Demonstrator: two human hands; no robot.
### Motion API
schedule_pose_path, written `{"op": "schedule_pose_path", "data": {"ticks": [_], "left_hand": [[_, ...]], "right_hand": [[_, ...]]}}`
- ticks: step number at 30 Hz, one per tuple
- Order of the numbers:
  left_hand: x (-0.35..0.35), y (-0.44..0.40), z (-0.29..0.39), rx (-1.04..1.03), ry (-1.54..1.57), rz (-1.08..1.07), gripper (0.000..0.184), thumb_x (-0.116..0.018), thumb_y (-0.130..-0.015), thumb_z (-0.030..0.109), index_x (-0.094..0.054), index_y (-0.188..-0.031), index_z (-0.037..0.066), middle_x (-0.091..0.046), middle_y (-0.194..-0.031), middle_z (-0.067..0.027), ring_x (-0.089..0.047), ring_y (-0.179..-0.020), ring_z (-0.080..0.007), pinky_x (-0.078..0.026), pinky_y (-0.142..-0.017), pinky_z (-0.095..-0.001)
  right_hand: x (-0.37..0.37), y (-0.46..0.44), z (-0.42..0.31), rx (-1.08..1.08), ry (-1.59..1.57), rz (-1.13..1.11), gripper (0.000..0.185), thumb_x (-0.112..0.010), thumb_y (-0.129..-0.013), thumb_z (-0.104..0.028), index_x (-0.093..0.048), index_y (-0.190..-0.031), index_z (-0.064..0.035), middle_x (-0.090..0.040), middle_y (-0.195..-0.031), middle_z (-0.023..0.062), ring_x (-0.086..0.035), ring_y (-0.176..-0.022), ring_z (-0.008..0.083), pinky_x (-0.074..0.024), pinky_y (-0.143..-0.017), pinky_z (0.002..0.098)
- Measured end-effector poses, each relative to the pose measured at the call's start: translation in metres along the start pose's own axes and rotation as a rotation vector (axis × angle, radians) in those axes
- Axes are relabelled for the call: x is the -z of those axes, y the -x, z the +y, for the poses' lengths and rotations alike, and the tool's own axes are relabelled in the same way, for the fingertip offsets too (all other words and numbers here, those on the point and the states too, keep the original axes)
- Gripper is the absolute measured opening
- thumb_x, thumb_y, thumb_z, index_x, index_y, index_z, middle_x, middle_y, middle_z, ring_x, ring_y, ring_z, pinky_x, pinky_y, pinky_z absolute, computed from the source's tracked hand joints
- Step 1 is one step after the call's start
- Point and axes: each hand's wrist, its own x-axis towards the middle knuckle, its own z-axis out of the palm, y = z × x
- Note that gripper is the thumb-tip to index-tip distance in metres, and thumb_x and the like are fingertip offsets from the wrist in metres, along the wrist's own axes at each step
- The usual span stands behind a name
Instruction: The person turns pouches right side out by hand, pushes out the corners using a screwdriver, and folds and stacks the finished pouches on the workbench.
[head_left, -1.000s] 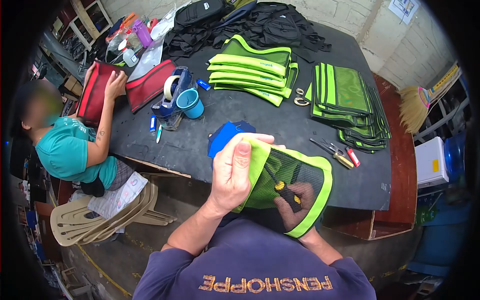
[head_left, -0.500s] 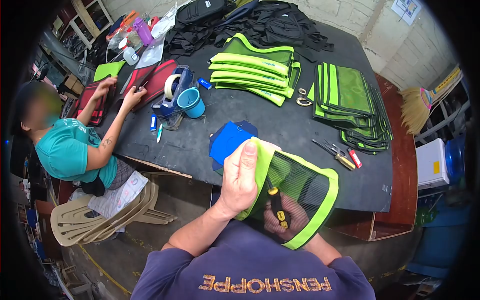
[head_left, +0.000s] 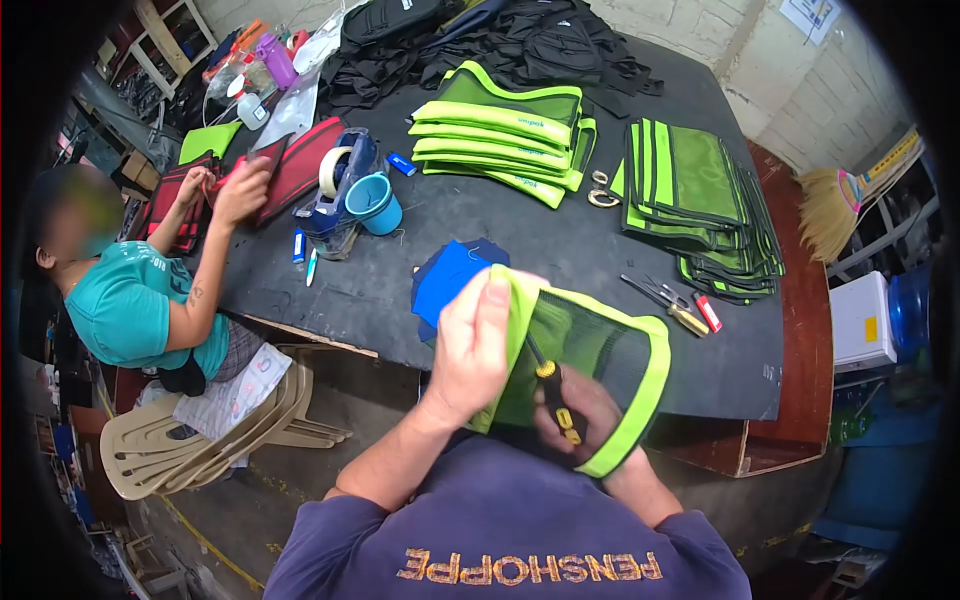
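Note:
A lime-green bordered pouch with dark mesh (head_left: 592, 345) is held up in front of my chest. My left hand (head_left: 470, 345) pinches its green left edge, thumb on top. Behind or inside the mesh, my right hand (head_left: 597, 408) is wrapped around the black-and-yellow handle of a screwdriver (head_left: 558, 400). The shaft points up toward the green edge near my left fingers; its tip is hidden. Whether the right hand is inside the pouch or behind it, I cannot tell. Just beyond my left hand lie blue fabric pieces (head_left: 450, 285) on the black table (head_left: 560, 245).
Green mesh pouches (head_left: 495, 140) are stacked at the back, with more pouches (head_left: 690, 190) on the right. Scissors (head_left: 600, 192), a second screwdriver (head_left: 688, 318) and a red lighter (head_left: 708, 312) lie nearby. A blue cup (head_left: 374, 205) stands by a tape dispenser (head_left: 335, 185). A co-worker (head_left: 140, 300) sits left.
The pouch, my hands and the screwdriver have shifted slightly, with the screwdriver handle a little lower relative to the green edge. The co-worker's hands have changed position over the red-and-black items.

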Motion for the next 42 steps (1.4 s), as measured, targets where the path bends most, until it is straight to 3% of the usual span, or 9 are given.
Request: {"op": "schedule_pose_path", "data": {"ticks": [3, 6, 12, 18, 25, 30, 37, 39, 42], "left_hand": [[0.023, -0.022, -0.025, -0.027, -0.194, -0.01, 0.044, -0.04, -0.117, 0.029, -0.07, -0.113, -0.003, -0.072, -0.092, -0.0064, -0.066, -0.085, -0.0123, -0.053, -0.08, -0.0282], [0.052, -0.047, -0.044, 0.022, -0.399, 0.039, 0.039, -0.043, -0.115, 0.025, -0.071, -0.113, -0.002, -0.074, -0.092, -0.0081, -0.068, -0.084, -0.0172, -0.055, -0.082, -0.0318], [0.072, -0.094, -0.101, -0.137, -0.824, 0.087, 0.025, -0.057, -0.107, 0.019, -0.07, -0.119, 0.0, -0.069, -0.11, -0.02, -0.068, -0.096, -0.0352, -0.056, -0.085, -0.0439], [0.051, -0.09, -0.022, -0.455, -1.001, 0.068, 0.053, -0.065, -0.1, 0.012, -0.051, -0.15, 0.0, -0.056, -0.147, -0.0271, -0.057, -0.133, -0.0447, -0.049, -0.107, -0.0464], [-0.016, 0.019, -0.046, -0.248, -1.015, -0.494, 0.082, -0.062, -0.1, 0.051, -0.038, -0.16, 0.002, -0.041, -0.162, -0.0244, -0.033, -0.153, -0.0451, -0.023, -0.126, -0.0608], [-0.021, 0.039, -0.097, -0.326, -1.001, -0.552, 0.08, -0.065, -0.098, 0.051, -0.043, -0.155, -0.001, -0.042, -0.159, -0.0252, -0.03, -0.155, -0.0451, -0.021, -0.126, -0.063], [0.013, 0.069, -0.099, -0.477, -0.702, -0.348, 0.032, -0.078, -0.089, 0.02, -0.069, -0.115, 0.003, -0.069, -0.118, -0.0174, -0.068, -0.113, -0.0359, -0.055, -0.095, -0.0479], [0.035, 0.074, -0.068, -0.529, -0.744, -0.07, 0.017, -0.078, -0.084, 0.011, -0.063, -0.082, 0.006, -0.065, -0.082, -0.0104, -0.064, -0.076, -0.0282, -0.05, -0.066, -0.0411], [0.068, 0.089, -0.07, -0.158, -0.62, 0.44, 0.016, -0.076, -0.09, 0.008, -0.061, -0.086, 0.006, -0.064, -0.082, -0.0068, -0.056, -0.067, -0.0207, -0.045, -0.064, -0.0347]], "right_hand": [[-0.002, 0.004, -0.021, 0.165, 0.761, 0.506, 0.028, -0.076, -0.096, -0.021, -0.063, -0.108, 0.0005, -0.065, -0.077, 0.0036, -0.065, -0.07, 0.0179, -0.0519, -0.068, 0.0298], [0.031, 0.029, -0.055, 0.466, 1.451, 0.551, 0.031, -0.077, -0.095, -0.022, -0.063, -0.112, -0.0006, -0.064, -0.075, 0.0053, -0.064, -0.069, 0.0185, -0.0507, -0.067, 0.0318], [0.048, 0.04, -0.074, 0.437, 1.813, 1.092, 0.034, -0.077, -0.093, -0.021, -0.064, -0.119, -0.0023, -0.069, -0.093, 0.0118, -0.068, -0.083, 0.027, -0.0532, -0.075, 0.0386], [0.063, 0.032, -0.071, 0.652, 2.192, 1.299, 0.037, -0.077, -0.092, -0.02, -0.066, -0.122, -0.0032, -0.07, -0.124, 0.0156, -0.065, -0.11, 0.0367, -0.0524, -0.092, 0.0455], [0.014, -0.016, -0.078, 0.814, 1.953, 0.804, 0.044, -0.073, -0.096, -0.021, -0.064, -0.136, -0.0048, -0.062, -0.145, 0.0155, -0.054, -0.139, 0.037, -0.0428, -0.114, 0.0472], [0.013, -0.076, -0.071, 0.659, 2.289, 0.585, 0.053, -0.066, -0.101, -0.03, -0.056, -0.149, -0.008, -0.05, -0.159, 0.0169, -0.041, -0.15, 0.0394, -0.0323, -0.122, 0.0533], [0.079, -0.105, -0.058, 0.408, 2.457, 0.407, 0.069, -0.057, -0.103, -0.05, -0.046, -0.159, -0.0113, -0.033, -0.17, 0.0174, -0.021, -0.16, 0.0431, -0.0144, -0.126, 0.0685], [0.081, -0.106, -0.053, 0.408, 2.483, 0.44, 0.072, -0.057, -0.103, -0.052, -0.042, -0.161, -0.0123, -0.031, -0.171, 0.0172, -0.018, -0.16, 0.0428, -0.0111, -0.126, 0.0695], [0.08, -0.107, -0.053, 0.412, 2.504, 0.452, 0.074, -0.057, -0.103, -0.053, -0.041, -0.162, -0.0128, -0.03, -0.171, 0.0173, -0.018, -0.161, 0.0429, -0.0095, -0.126, 0.0697]]}}
